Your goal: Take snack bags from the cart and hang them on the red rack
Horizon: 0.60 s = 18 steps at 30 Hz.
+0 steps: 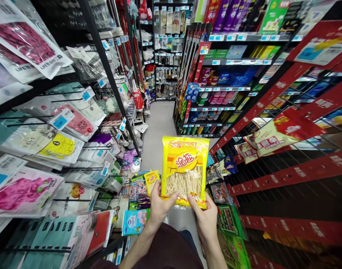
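Observation:
A yellow snack bag [185, 168] with red lettering is held upright in front of me, and pale strips show through its clear window. My left hand [161, 205] grips the lower left corner, thumb across the front. At the lower right corner my right hand [204, 211] pinches the bag in the same way. Both sets of fingers are partly hidden behind it. Just left of my left hand lie a smaller yellow packet [152, 181] and a light blue packet [135, 222], among other snack bags.
Racks of packaged gloves [56, 144] line the left side. To the right stands a red-edged wire rack [294, 172] with a hanging snack bag [283, 132]. Stocked shelves [224, 62] rise beyond it. A grey aisle floor [161, 119] runs between them toward a back wall display.

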Each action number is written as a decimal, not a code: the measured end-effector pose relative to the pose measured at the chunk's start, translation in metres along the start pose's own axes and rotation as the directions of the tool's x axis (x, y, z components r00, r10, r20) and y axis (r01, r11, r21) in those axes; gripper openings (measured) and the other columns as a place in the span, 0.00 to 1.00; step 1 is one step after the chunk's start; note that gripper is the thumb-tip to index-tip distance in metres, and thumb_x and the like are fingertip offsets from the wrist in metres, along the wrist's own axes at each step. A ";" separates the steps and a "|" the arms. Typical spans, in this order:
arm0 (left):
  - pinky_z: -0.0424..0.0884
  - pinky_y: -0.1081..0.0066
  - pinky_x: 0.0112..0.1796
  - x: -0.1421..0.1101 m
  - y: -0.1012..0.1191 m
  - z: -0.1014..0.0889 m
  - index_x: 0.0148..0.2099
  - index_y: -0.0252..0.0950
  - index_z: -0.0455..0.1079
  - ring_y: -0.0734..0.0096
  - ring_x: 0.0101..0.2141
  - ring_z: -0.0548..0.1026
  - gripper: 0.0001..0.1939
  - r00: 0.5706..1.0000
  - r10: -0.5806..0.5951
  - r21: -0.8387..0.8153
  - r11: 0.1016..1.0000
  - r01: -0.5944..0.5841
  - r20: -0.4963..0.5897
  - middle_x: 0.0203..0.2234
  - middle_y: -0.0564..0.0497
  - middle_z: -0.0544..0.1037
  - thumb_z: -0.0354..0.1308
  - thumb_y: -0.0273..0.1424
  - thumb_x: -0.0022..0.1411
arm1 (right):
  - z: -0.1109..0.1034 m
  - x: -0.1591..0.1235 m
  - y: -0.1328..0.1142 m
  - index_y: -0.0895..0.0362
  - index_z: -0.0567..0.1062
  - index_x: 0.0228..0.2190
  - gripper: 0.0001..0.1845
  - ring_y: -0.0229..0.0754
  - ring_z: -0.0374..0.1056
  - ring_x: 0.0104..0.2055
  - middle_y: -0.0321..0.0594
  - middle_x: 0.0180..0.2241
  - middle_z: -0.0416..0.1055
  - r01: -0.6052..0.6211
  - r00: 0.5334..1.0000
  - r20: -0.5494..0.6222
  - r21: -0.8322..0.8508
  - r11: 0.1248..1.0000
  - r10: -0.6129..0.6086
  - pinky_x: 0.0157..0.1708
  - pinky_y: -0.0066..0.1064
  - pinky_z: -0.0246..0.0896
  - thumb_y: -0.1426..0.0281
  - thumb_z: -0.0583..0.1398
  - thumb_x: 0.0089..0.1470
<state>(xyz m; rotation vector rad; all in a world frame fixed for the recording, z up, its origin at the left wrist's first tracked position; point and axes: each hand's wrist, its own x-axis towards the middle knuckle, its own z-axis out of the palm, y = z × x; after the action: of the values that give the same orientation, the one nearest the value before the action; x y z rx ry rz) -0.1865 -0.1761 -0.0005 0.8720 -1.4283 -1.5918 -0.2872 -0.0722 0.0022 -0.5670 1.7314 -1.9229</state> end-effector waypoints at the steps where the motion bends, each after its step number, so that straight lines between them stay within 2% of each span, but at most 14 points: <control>1: 0.74 0.69 0.39 -0.001 -0.001 0.001 0.47 0.35 0.64 0.60 0.41 0.77 0.25 1.000 -0.005 -0.008 1.000 0.005 0.001 0.41 0.45 0.77 0.68 0.35 0.48 | -0.001 0.000 0.001 0.58 0.74 0.42 0.22 0.45 0.73 0.37 0.44 0.38 0.76 0.001 1.000 -0.008 0.004 1.000 -0.001 0.37 0.33 0.70 0.62 0.68 0.45; 3: 0.74 0.70 0.40 -0.001 -0.001 0.003 0.48 0.35 0.62 0.60 0.41 0.77 0.27 1.000 -0.019 -0.031 0.999 0.019 0.015 0.41 0.45 0.77 0.69 0.34 0.48 | -0.003 0.001 0.001 0.59 0.74 0.42 0.23 0.46 0.72 0.37 0.45 0.37 0.76 0.005 0.999 -0.037 0.027 1.000 -0.004 0.36 0.32 0.70 0.63 0.69 0.44; 8: 0.72 0.67 0.45 0.001 0.001 0.004 0.58 0.41 0.53 0.59 0.48 0.74 0.44 0.990 0.021 -0.252 0.968 0.016 0.141 0.50 0.43 0.71 0.72 0.29 0.42 | -0.005 0.001 0.000 0.58 0.73 0.44 0.23 0.46 0.72 0.40 0.44 0.39 0.76 -0.012 0.993 -0.111 0.169 0.985 0.031 0.39 0.35 0.69 0.65 0.68 0.45; 12: 0.72 0.68 0.44 0.000 -0.002 0.000 0.57 0.41 0.57 0.61 0.47 0.74 0.36 0.981 -0.007 -0.336 0.939 0.072 0.192 0.50 0.43 0.71 0.69 0.30 0.49 | -0.007 0.001 -0.001 0.57 0.72 0.47 0.25 0.46 0.71 0.44 0.45 0.45 0.74 -0.033 0.986 -0.148 0.270 0.962 0.075 0.45 0.37 0.67 0.66 0.68 0.46; 18: 0.73 0.69 0.39 -0.007 -0.011 -0.002 0.51 0.40 0.59 0.68 0.40 0.75 0.27 0.995 0.003 -0.352 0.935 0.031 0.098 0.48 0.44 0.71 0.67 0.28 0.51 | -0.009 0.002 -0.001 0.56 0.71 0.49 0.24 0.45 0.71 0.46 0.44 0.47 0.73 -0.036 0.984 -0.153 0.332 0.942 0.091 0.47 0.37 0.66 0.65 0.66 0.49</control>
<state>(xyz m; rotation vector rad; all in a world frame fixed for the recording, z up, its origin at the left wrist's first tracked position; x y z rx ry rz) -0.1834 -0.1703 -0.0121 0.6003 -1.1486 -1.8500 -0.2949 -0.0661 0.0024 -0.2294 1.4540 -2.2023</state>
